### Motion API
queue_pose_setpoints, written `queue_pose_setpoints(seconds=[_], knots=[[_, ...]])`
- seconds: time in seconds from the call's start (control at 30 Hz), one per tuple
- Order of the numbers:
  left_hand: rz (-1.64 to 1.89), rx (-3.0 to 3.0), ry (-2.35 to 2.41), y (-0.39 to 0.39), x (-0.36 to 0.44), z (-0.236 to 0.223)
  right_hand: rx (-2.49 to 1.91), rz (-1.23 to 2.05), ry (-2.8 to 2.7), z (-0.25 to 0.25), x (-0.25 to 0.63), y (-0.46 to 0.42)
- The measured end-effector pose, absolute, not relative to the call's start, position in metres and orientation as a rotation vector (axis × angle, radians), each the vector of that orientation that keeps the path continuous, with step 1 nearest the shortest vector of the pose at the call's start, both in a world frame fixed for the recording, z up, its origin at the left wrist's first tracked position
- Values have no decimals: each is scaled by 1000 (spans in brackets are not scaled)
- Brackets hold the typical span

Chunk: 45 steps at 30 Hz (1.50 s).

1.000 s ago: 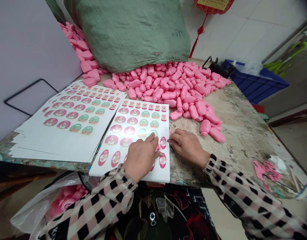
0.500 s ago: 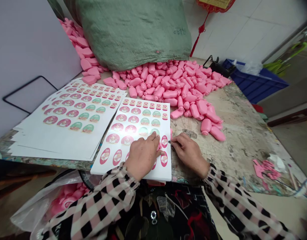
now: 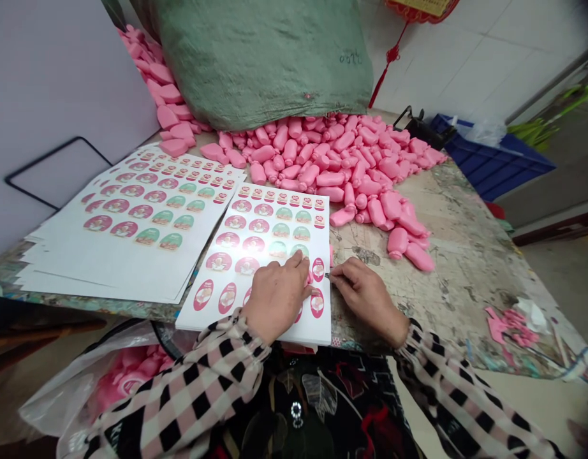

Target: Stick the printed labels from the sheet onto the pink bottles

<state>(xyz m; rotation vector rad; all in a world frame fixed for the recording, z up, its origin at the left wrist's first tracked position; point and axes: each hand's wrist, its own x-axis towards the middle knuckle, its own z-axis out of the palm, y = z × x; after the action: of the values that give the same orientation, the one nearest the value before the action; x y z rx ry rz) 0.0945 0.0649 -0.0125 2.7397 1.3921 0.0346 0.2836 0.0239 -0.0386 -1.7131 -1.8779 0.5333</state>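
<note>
My left hand (image 3: pixel 279 294) rests over a stack of sticker sheets (image 3: pixel 256 322), its fingers curled round a small pink bottle (image 3: pixel 308 278). Most of that bottle is hidden under the hand. At the right edge of the stack, my right hand (image 3: pixel 368 298) is closed in a pinch on a small dark thin blade-like tool (image 3: pixel 328 275). The tool's tip is beside an oval pink sticker (image 3: pixel 317 269). Rows of pink, green and small red-and-white stickers cover the upper part of the sheet.
A large heap of pink bottles (image 3: pixel 330 150) lies behind, below a green sack (image 3: pixel 270 64). More sticker sheets (image 3: pixel 107 271) are fanned out at left. Pink scraps (image 3: pixel 511 328) lie at the right front. A blue crate (image 3: pixel 495 159) stands beyond the table. A plastic bag (image 3: pixel 59 395) hangs below.
The view has shifted slightly, so everything sits a little differently in the frame. Both hands keep nearly the same place and pose over the sheet.
</note>
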Motion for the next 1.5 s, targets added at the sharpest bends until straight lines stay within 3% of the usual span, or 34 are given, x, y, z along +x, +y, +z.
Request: queue_pose_setpoints(seconds=[0.17,0.87,1.03,1.2,1.5], knots=[[26,2736,1395,65,95,-11,-1706,592,-1666,-48,281,23],[-17,2706,1371,66,95,-11,-1551,716,-1904,-36,290,35],[-52,2650,1375,66,95,-9,-1713,866,-1637,-46,284,33],[-44,2662,1370,66,95,-10,-1896,751,-1418,-51,267,19],[-19,2721,1373,65,95,-10,-1914,465,-1622,-39,266,16]])
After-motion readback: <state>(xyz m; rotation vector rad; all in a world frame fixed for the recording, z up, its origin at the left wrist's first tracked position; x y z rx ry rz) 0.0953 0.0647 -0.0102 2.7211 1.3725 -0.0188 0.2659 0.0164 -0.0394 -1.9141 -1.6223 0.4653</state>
